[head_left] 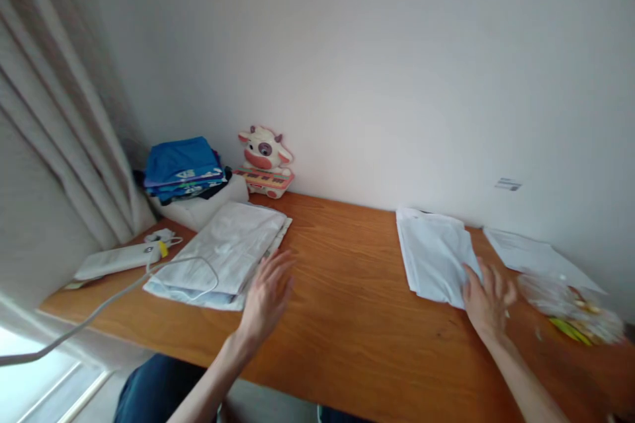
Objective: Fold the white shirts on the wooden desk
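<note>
My left hand (268, 294) hovers near the right edge of a stack of folded white and pale blue cloth (228, 244) on the left of the table. Its fingers are apart and nothing is in them. On the right, a smaller folded white cloth (435, 251) lies against the wall. My right hand (489, 297) is at that cloth's lower right corner, fingers spread, the thumb side seeming to touch the edge. Slight blur softens both hands.
The wooden table (342, 277) meets a plain wall. A blue folded clothes pile (181, 162) and a cow toy piano (265, 165) stand at the back left. A power bank (119, 261) with a cable lies far left. White paper (538, 254) and clear plastic packaging (570, 304) lie right.
</note>
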Demonstrator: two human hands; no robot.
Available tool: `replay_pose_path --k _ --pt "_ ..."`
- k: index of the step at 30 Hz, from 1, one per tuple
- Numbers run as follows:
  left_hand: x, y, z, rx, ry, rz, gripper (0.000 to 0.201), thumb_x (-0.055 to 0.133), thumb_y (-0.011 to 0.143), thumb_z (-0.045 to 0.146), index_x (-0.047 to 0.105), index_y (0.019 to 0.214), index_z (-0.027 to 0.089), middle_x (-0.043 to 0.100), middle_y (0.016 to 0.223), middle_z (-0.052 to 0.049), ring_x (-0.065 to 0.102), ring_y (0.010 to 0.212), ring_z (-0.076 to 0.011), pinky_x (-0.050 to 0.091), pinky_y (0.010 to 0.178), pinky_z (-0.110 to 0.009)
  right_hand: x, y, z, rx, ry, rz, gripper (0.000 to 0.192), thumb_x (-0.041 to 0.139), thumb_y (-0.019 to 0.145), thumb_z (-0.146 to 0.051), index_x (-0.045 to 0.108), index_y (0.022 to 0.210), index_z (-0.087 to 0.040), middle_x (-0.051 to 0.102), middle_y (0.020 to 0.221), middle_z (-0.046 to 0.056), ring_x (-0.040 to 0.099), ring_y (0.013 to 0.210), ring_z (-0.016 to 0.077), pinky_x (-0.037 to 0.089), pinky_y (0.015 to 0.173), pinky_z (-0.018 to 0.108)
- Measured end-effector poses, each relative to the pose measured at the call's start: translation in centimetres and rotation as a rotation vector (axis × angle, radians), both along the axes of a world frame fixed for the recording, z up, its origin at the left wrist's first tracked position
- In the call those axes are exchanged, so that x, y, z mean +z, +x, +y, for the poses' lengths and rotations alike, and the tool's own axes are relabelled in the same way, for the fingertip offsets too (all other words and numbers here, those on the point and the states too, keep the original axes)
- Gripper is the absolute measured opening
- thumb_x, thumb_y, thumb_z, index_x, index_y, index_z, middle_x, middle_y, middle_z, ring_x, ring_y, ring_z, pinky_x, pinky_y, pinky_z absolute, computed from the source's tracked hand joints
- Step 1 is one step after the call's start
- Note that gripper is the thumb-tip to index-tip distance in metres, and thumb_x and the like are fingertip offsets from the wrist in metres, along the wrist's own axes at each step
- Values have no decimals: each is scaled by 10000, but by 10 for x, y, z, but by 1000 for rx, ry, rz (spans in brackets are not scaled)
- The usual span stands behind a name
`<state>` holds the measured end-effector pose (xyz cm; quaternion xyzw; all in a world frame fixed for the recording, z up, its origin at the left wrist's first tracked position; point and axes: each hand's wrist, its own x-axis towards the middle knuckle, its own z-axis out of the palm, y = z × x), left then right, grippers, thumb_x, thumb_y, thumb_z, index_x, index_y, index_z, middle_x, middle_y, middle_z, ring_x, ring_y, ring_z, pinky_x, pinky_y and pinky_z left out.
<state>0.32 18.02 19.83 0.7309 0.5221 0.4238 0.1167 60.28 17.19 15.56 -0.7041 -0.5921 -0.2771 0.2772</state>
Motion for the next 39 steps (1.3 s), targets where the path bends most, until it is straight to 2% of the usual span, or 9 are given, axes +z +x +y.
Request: replay_pose_path --k 5,7,10,14,18,23,26,29,39 --pt "-17 -133 15 131 -200 226 796 675 965 500 433 1672 225 461 1742 -144 322 1664 -384 275 1338 -645 5 -143 -27 275 -185 9 431 470 1047 -317 701 1409 -281 465 1726 87 386 1612 330 187 1328 623" --pt "-30 -156 8 72 -278 213 851 658 974 559 371 1709 242 447 1755 -127 384 1639 -359 343 1322 -585 -3 -189 -31 368 -293 10 441 440 1078 -345 681 1443 -290 441 1744 74 359 1630 321 165 1341 625" --pt "-36 -165 2 10 -261 209 690 609 1010 579 515 1637 308 492 1734 -57 414 1627 -321 338 1337 -524 -15 -219 -27 475 -438 47 446 449 1094 -423 670 1459 -291 488 1713 88 401 1602 332 180 1340 637" --pt "-15 -149 16 154 -241 168 484 498 1088 530 737 1409 257 726 1496 -96 627 1449 -316 465 1237 -476 -21 -213 -21 460 -471 164 529 500 1077 -516 640 1495 -223 570 1626 150 495 1518 344 312 1306 578" --pt "32 -99 25 346 -238 111 547 433 1124 561 810 1235 180 837 1160 -157 767 1153 -339 569 969 -417 -20 -209 -22 478 -458 188 546 503 1077 -522 634 1505 -210 589 1604 150 501 1508 342 324 1309 547" --pt "63 18 -36 -170 -72 59 496 492 1122 550 771 1357 214 775 1412 -107 704 1333 -273 484 1190 -446 -22 -208 -23 522 -432 222 517 471 1101 -497 644 1491 -205 626 1572 150 524 1492 345 352 1290 576" --pt "48 76 -97 -479 -142 179 711 678 959 729 648 1528 304 658 1588 -70 537 1537 -320 200 1381 -586 -25 -200 -23 554 -367 308 465 399 1122 -432 665 1446 -232 712 1453 136 618 1377 332 432 1227 586" --pt "21 96 -140 -520 -234 223 756 721 937 706 579 1586 346 533 1704 -52 392 1638 -335 139 1396 -624 -28 -192 -24 513 -269 450 484 355 1125 -434 663 1435 -226 730 1410 156 663 1310 332 490 1175 578" --pt "-48 39 -168 -185 -265 257 705 714 1016 417 446 1658 298 278 1829 -124 223 1694 -385 359 1313 -680 -19 -202 -27 482 -364 488 660 666 996 -540 559 1568 -227 669 1513 166 631 1383 383 458 1219 612"
